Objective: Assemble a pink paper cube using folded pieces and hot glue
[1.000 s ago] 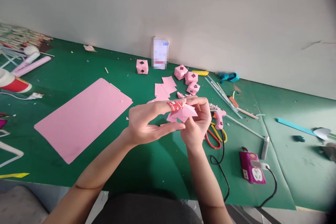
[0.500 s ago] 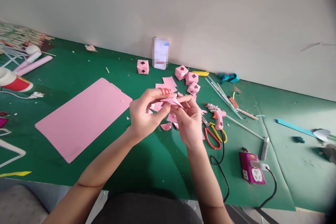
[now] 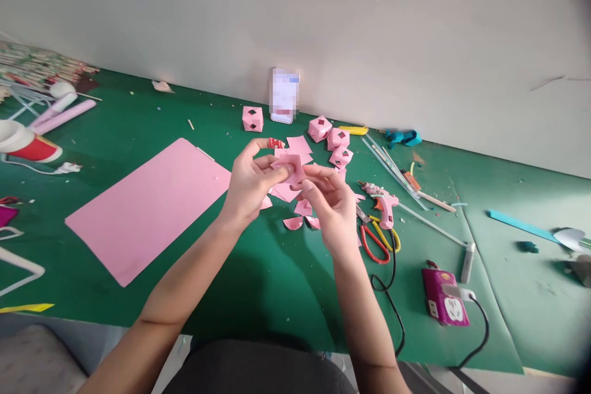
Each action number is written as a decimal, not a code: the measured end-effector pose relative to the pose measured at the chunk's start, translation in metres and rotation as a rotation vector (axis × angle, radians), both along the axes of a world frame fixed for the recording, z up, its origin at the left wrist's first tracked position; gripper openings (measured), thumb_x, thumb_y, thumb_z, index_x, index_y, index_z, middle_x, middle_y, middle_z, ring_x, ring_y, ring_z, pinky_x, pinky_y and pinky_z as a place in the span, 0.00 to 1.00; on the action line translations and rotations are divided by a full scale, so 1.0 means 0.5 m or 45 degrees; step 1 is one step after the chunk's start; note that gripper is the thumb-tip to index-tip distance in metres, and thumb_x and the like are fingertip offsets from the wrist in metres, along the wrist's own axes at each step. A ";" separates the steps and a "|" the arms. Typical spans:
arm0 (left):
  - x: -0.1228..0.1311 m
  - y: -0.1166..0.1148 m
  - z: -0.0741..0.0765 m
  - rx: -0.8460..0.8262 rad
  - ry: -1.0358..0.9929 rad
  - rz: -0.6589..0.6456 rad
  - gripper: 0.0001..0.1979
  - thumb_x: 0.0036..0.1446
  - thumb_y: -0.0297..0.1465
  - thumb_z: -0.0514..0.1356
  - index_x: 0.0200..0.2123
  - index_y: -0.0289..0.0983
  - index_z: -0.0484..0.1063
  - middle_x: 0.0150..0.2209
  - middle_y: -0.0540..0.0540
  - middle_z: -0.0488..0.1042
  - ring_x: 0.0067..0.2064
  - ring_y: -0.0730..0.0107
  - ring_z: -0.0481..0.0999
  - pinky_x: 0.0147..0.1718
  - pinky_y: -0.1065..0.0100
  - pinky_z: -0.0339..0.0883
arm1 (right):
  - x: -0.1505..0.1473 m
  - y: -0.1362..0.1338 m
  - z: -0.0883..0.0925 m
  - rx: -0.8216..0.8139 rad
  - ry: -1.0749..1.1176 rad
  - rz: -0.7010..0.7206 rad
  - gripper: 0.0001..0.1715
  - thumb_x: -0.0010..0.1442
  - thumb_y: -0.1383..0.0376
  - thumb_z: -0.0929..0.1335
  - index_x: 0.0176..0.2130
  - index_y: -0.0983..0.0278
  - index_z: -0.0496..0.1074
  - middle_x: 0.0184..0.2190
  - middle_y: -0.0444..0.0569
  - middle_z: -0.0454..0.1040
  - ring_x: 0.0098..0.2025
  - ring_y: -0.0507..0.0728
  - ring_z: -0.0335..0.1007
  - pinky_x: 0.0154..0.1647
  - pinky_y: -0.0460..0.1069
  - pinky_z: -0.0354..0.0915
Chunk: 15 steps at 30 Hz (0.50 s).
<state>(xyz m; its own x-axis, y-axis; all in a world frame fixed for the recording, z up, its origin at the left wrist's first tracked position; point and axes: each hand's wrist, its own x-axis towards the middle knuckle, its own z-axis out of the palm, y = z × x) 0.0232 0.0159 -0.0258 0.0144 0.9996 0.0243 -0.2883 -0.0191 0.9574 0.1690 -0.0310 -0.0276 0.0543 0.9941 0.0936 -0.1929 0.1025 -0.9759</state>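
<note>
Between both hands, above the table, is a small folded piece of pink paper (image 3: 297,167). My left hand (image 3: 249,181) pinches it, thumb on its near face; a red patterned wrap covers one fingertip. My right hand (image 3: 331,206) grips the paper's right edge between thumb and fingers. Loose pink paper squares (image 3: 299,145) lie on the table behind the hands, and small curved pink pieces (image 3: 293,223) lie below them. Several folded pink paper shapes with diamond holes stand farther back, among them one box (image 3: 252,119) on the left and one (image 3: 320,128) on the right.
A large pink sheet (image 3: 148,209) lies at left on the green table (image 3: 221,308). Right of my hands are scissors (image 3: 376,243), a pink glue gun (image 3: 385,206) with its cord, and a purple power strip (image 3: 443,295). A phone (image 3: 284,95) leans on the wall; a cup (image 3: 30,143) stands left.
The pink paper has been turned from nearly edge-on to show its folded face. My left fingers have spread slightly, and my right hand has shifted a little along the paper.
</note>
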 end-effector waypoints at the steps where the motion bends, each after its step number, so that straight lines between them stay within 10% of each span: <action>1: 0.000 0.001 -0.001 -0.020 -0.010 -0.002 0.21 0.47 0.27 0.72 0.44 0.38 0.72 0.32 0.50 0.81 0.32 0.70 0.82 0.35 0.69 0.78 | 0.003 0.001 0.000 -0.037 0.039 0.014 0.12 0.64 0.58 0.74 0.47 0.58 0.78 0.41 0.46 0.83 0.42 0.55 0.81 0.42 0.50 0.76; 15: 0.005 -0.013 0.009 0.267 0.250 0.182 0.21 0.46 0.27 0.71 0.43 0.39 0.68 0.29 0.55 0.76 0.36 0.69 0.83 0.37 0.70 0.79 | -0.001 0.006 -0.017 0.029 -0.255 -0.169 0.11 0.62 0.55 0.76 0.38 0.59 0.81 0.33 0.46 0.84 0.35 0.56 0.82 0.38 0.51 0.76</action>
